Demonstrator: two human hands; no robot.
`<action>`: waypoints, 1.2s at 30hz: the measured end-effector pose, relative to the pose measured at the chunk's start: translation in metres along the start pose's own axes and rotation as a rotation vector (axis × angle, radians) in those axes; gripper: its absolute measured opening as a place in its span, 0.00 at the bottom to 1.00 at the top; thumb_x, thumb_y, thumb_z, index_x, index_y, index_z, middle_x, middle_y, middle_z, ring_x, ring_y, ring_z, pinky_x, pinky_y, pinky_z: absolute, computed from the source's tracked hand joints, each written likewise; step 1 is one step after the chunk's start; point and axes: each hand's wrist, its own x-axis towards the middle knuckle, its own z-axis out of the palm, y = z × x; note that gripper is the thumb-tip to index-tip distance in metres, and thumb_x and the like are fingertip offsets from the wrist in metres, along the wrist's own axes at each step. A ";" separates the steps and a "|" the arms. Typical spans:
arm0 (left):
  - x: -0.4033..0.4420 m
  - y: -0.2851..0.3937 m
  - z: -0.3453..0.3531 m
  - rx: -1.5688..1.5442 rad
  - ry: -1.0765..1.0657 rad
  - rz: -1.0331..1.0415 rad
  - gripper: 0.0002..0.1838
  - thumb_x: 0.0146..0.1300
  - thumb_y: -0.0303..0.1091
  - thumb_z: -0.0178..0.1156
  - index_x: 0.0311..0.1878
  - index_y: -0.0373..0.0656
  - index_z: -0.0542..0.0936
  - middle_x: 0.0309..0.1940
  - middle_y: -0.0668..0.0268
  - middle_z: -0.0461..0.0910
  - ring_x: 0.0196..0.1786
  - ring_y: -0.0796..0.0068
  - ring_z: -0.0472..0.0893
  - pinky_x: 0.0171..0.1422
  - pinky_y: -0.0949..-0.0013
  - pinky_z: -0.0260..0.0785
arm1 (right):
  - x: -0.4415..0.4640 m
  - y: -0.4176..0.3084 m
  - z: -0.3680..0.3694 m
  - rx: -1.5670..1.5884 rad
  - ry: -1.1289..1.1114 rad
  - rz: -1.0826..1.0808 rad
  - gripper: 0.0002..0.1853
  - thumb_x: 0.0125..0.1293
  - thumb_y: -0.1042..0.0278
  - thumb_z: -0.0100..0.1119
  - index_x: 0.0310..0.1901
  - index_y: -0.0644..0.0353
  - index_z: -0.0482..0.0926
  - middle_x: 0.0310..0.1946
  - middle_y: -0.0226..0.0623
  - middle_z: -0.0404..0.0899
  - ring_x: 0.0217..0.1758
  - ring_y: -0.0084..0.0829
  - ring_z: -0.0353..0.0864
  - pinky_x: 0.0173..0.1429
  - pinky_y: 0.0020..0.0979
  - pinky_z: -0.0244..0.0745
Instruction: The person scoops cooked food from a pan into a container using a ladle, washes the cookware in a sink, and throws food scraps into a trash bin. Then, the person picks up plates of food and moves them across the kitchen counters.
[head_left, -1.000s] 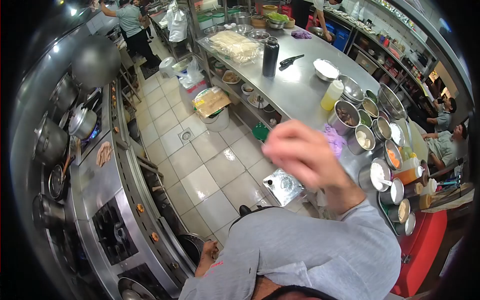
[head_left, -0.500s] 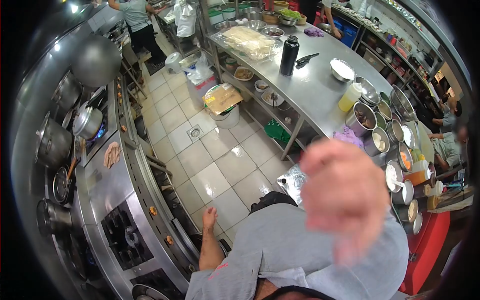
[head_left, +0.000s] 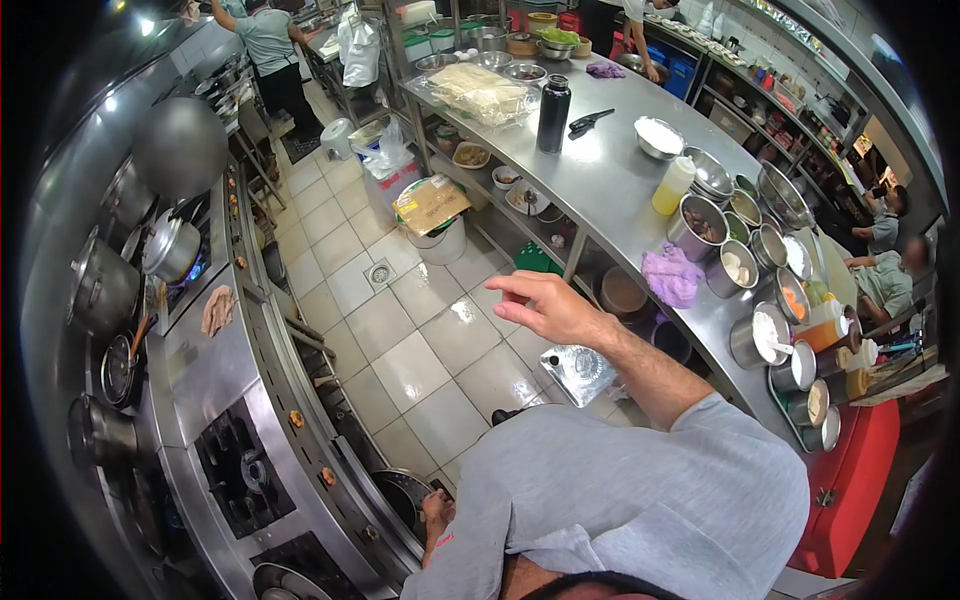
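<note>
My right hand (head_left: 550, 305) reaches out over the tiled floor with its fingers apart and holds nothing. Below it on the floor lies a shiny metal lid-like sheet (head_left: 582, 372). My left hand (head_left: 437, 510) is low beside the stove front, its fingers curled at the handle of a dark pan (head_left: 402, 492). The sleeve and the stove edge partly hide that pan.
On the left runs a steel stove (head_left: 205, 390) with a pot (head_left: 172, 248) over a lit flame. A steel table (head_left: 600, 190) on the right holds a black bottle (head_left: 553, 115), a purple cloth (head_left: 672, 275) and several bowls. A lidded bucket (head_left: 440, 243) stands between. Other people work farther off.
My right hand has moved from close before the camera to out over the floor. My left hand has gone down to the pan's handle. The view has shifted slightly.
</note>
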 end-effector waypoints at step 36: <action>-0.190 -0.308 -0.069 0.107 0.402 0.107 0.16 0.53 0.38 0.63 0.44 0.46 0.75 0.31 0.69 0.76 0.32 0.72 0.75 0.29 0.65 0.68 | -0.197 -0.004 -0.113 0.994 0.432 0.481 0.20 0.59 0.60 0.59 0.50 0.55 0.66 0.39 0.38 0.74 0.38 0.34 0.77 0.37 0.33 0.72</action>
